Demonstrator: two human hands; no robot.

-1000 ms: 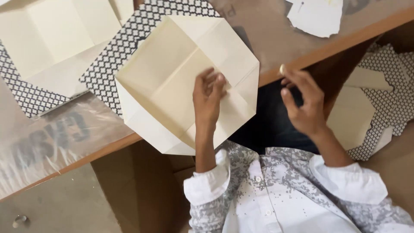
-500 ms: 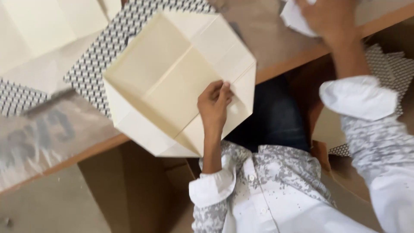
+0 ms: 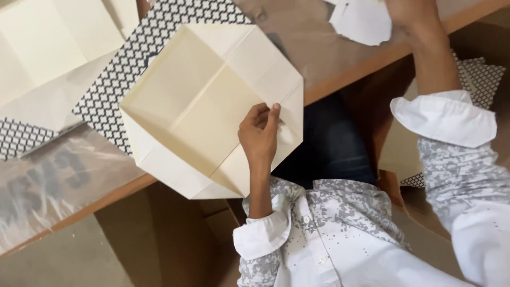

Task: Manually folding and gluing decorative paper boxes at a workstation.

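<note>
A large cream sheet (image 3: 202,101), creased and folded into an eight-sided shape, lies on the wooden table (image 3: 313,48) and hangs over its near edge. My left hand (image 3: 260,133) rests on the sheet's right part, fingers curled and pinching the paper near its right corner. My right hand (image 3: 406,13) is stretched to the far side of the table, mostly cut off by the top edge of the view. It is touching a small white paper piece (image 3: 361,21). Its fingers are hidden.
A black-and-white patterned sheet (image 3: 125,74) lies under the cream one. Another cream folded sheet (image 3: 48,48) lies at the far left, with clear plastic wrap (image 3: 58,180) near the table edge. More patterned paper (image 3: 478,79) and brown cardboard (image 3: 175,244) lie below the table.
My right hand rose from beside the cream sheet and reached across to the white paper piece. My left hand went from pressing flat to pinching the sheet.
</note>
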